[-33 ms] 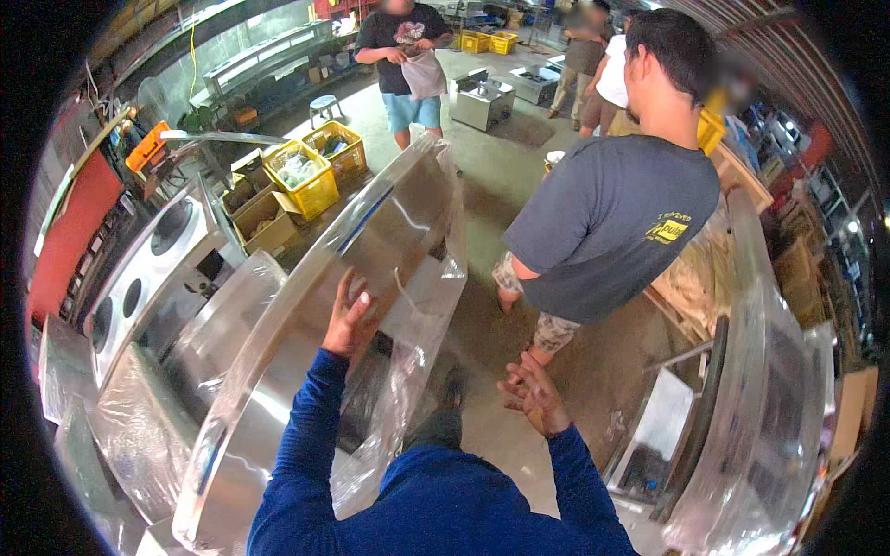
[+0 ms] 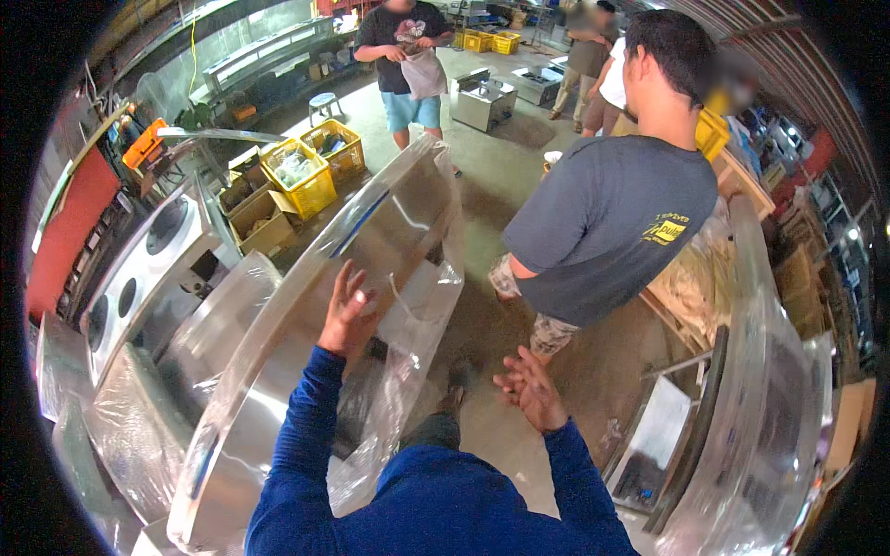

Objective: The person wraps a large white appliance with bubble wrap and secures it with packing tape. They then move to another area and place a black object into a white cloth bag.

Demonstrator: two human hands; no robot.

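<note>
My left hand [image 2: 347, 310] is raised with its fingers spread, over the broad face of a large stainless-steel unit [image 2: 306, 306] wrapped in clear plastic. Whether it touches the steel is hard to tell; nothing is in its grasp. Loose clear plastic sheeting [image 2: 414, 338] hangs off the unit's right side. My right hand [image 2: 533, 389] is held out over the floor, fingers apart and holding nothing. Close beyond it stands a person in a dark T-shirt [image 2: 612, 232] and patterned shorts, back turned to me.
Left of the unit are a steel appliance with round openings [image 2: 148, 259] and plastic-wrapped panels [image 2: 139, 426]. Yellow crates [image 2: 311, 195] and a cardboard box [image 2: 264, 227] stand beyond. Another person [image 2: 403, 56] holds a pale bag. At right stands a wrapped unit [image 2: 742, 435].
The view has shifted very slightly. Both my hands stay open in nearly the same places, and the people keep their positions.
</note>
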